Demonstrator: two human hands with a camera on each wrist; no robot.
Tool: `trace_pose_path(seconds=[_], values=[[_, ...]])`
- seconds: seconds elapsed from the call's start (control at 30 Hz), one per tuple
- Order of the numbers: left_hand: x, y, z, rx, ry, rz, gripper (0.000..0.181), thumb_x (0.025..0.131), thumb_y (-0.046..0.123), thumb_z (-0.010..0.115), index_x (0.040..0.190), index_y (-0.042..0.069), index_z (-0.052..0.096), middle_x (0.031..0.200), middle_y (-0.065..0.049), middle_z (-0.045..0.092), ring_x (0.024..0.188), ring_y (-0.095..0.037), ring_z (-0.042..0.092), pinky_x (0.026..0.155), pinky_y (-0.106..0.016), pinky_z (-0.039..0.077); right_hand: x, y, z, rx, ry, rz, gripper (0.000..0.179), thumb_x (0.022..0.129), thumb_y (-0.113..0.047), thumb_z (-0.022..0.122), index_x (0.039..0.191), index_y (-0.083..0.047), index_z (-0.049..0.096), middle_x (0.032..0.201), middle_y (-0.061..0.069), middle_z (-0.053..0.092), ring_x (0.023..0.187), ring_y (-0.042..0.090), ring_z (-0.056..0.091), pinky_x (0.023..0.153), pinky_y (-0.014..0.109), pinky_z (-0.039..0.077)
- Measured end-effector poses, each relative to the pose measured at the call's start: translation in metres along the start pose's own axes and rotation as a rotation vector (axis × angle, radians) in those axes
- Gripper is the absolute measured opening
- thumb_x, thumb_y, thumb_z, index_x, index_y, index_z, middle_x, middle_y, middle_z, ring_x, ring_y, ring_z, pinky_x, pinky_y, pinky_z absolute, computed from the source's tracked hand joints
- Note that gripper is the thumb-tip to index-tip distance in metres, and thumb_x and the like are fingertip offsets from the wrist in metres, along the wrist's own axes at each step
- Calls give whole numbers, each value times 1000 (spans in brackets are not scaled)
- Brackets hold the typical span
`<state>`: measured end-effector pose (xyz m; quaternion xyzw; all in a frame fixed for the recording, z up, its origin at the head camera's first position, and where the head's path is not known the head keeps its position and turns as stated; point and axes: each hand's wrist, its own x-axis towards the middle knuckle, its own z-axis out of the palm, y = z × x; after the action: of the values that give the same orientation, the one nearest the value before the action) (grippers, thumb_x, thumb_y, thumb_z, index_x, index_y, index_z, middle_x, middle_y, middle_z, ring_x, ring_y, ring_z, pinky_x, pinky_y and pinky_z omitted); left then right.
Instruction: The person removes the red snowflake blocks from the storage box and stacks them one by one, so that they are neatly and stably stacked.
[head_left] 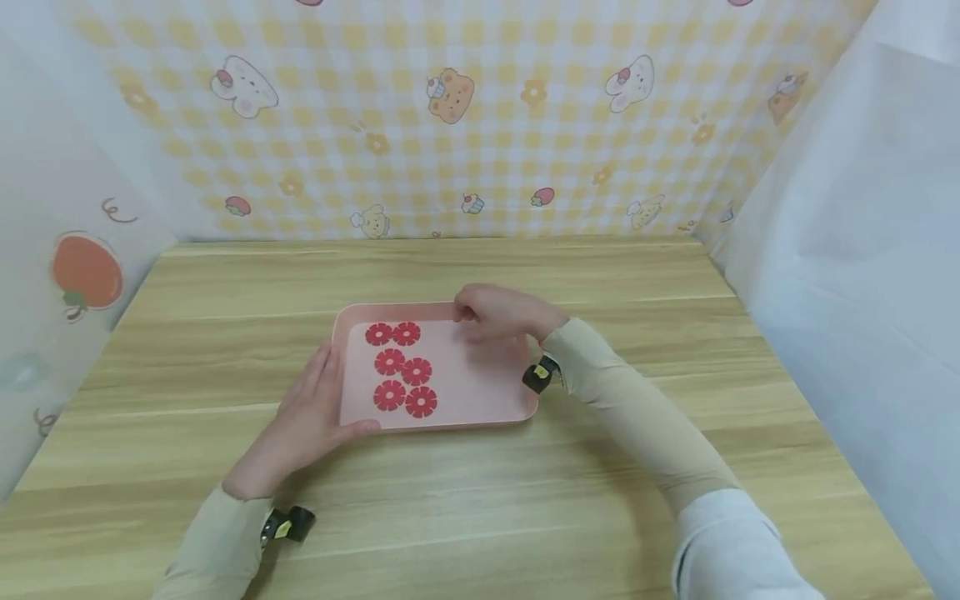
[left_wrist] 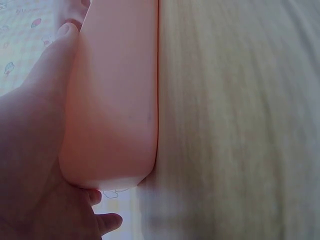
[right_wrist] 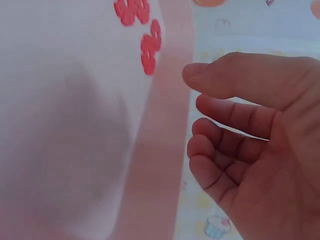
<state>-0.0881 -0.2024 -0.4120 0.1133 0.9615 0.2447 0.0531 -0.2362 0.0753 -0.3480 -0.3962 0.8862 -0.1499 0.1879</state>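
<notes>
"Where are the red discs?"
"Six, in the left half of the pink tray on the bench."
"And the left hand?"
"Straight-fingered against the tray's near-left corner; the right hand, loosely bent, thumb apart, is by the far rim."

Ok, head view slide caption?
Left hand holding pink rectangular tray with six red notched discs, right hand near far rim.

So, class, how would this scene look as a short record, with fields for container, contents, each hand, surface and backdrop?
Container: pink rectangular tray
Contents: six red notched discs, three rows of two, left half
Left hand: touching the tray's near-left corner
Right hand: at the far rim, fingers bent, nothing seen held
Surface: wood-grain table
Backdrop: yellow-checked sheet, cartoon prints
</notes>
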Motion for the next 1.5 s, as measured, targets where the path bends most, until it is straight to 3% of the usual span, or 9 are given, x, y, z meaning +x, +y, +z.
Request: trace_pose_path(seconds=[0.3,0.47,0.67,0.83,1.3,1.5], values=[[-2,3,-3,7,-10,-16,124,72,59,75,151,-4,2,157,-28,2,143,-47,8,108,-70,18,26,-17,20,36,-108,2,21,86,-15,67,106,-16,61,97,-1,57,89,15,53,78,26,46],[-3,4,-4,12,-14,-28,124,72,60,73,151,-5,3,157,-28,2,144,-47,7,108,-70,17,33,-26,28,11,-123,-41,18,85,-15,67,100,-23,66,94,-8,60,88,12,54,79,26,47],[-3,4,-3,14,-12,-28,124,72,59,74,150,-7,4,157,-29,4,143,-47,8,107,-70,18,37,-32,37,-31,-163,-103,18,84,-8,66,97,-21,68,86,-6,60,85,12,54,77,23,47],[-3,4,-3,12,-7,-24,124,72,60,73,150,-6,4,157,-28,4,143,-47,8,108,-70,18,39,-31,43,3,-188,-78,17,83,-8,69,93,-21,66,86,-5,60,84,12,54,75,21,48],[-2,4,-2,26,-10,-25,123,72,60,73,150,-6,5,157,-28,5,143,-46,8,108,-69,18,34,-7,43,44,-109,12,17,81,-15,73,93,-22,63,86,-6,61,84,13,55,76,23,48],[-2,4,-2,20,-9,-27,123,72,59,74,150,-5,5,157,-28,4,143,-46,8,109,-69,18,35,-10,46,46,-66,10,29,78,-20,77,98,-18,56,87,-3,56,80,13,54,72,22,48]])
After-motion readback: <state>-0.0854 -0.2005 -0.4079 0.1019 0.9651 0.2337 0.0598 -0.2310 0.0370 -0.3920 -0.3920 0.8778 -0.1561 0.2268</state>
